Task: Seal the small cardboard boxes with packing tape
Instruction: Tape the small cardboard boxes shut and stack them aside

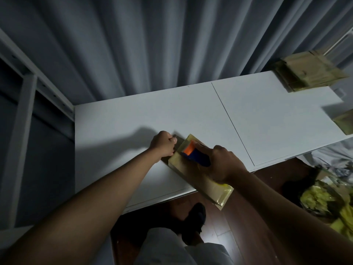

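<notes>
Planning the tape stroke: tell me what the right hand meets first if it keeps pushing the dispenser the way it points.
Probably the left hand, curled at the far end of the box. The right hand aims the tape dispenser toward it; depth is unclear.

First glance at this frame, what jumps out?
The orange-and-blue tape dispenser, gripped by the right hand, rides on a flat cardboard box overhanging the white table's near edge. The left hand grips the box's far end. More cardboard boxes sit at the far right corner.
</notes>
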